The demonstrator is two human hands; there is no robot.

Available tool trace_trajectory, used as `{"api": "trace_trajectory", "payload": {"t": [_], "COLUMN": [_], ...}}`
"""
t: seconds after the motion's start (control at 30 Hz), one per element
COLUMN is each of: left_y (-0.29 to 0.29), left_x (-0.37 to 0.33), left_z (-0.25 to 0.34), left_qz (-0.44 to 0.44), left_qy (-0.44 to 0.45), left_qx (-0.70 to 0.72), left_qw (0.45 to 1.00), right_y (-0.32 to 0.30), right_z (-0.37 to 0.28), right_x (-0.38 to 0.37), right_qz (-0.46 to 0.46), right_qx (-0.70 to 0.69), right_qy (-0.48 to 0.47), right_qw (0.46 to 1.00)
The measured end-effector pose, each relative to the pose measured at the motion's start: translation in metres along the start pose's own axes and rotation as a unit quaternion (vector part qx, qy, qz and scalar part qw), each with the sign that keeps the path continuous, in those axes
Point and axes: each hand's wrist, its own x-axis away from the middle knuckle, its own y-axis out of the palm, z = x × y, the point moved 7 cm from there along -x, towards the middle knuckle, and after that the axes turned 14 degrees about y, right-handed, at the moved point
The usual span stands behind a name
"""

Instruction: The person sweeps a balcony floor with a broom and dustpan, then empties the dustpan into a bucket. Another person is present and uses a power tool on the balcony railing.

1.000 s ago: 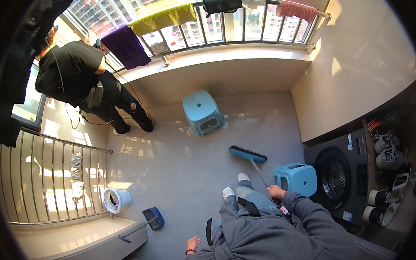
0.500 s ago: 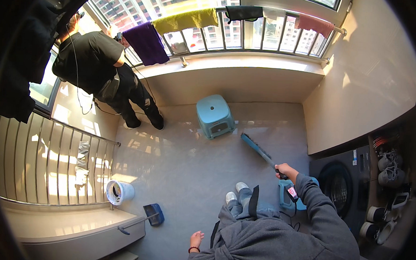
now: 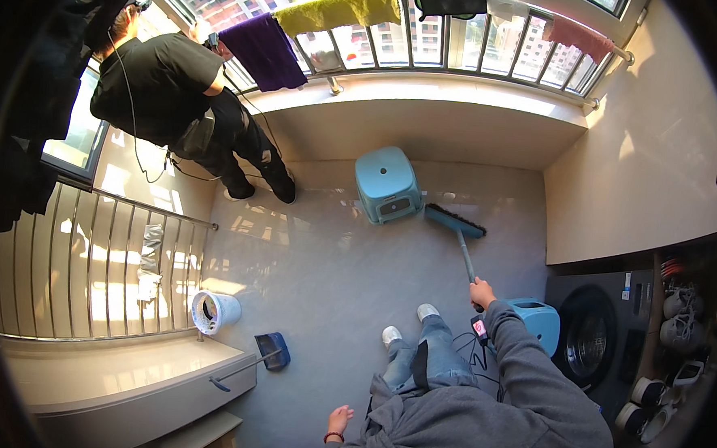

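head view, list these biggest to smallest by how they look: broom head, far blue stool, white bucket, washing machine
1. Washing machine
2. Far blue stool
3. White bucket and broom head: too close to rank; the head is longer but thinner

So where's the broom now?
In the head view, right of centre: the broom is in the right hand, its brush end just right of the farther stool.

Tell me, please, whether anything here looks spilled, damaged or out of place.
Nothing stands out: the right hand holds the broom, the blue stool near its head stands upright, and the dustpan looks intact.
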Motion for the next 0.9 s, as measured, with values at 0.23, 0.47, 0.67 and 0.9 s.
{"api": "trace_trajectory", "payload": {"t": [0.23,0.47,0.67,0.9], "left_y": [-0.059,-0.147,-0.257,-0.314], "left_x": [-0.044,-0.115,-0.137,-0.125], "left_z": [0.004,0.013,-0.001,-0.079], "left_qz": [-0.033,-0.116,-0.029,-0.089], "left_qy": [0.005,0.088,0.125,-0.006], "left_qx": [-0.038,-0.103,-0.065,-0.130], "left_qw": [0.999,0.984,0.990,0.987], "right_y": [0.018,0.139,0.265,0.310], "right_z": [0.035,0.097,0.138,0.150], "right_x": [0.062,0.121,0.194,0.241], "right_qz": [0.041,0.057,-0.005,-0.155], "right_qx": [0.045,0.021,0.008,-0.142], "right_qy": [0.050,0.052,0.057,0.149], "right_qw": [0.997,0.997,0.998,0.966]}}
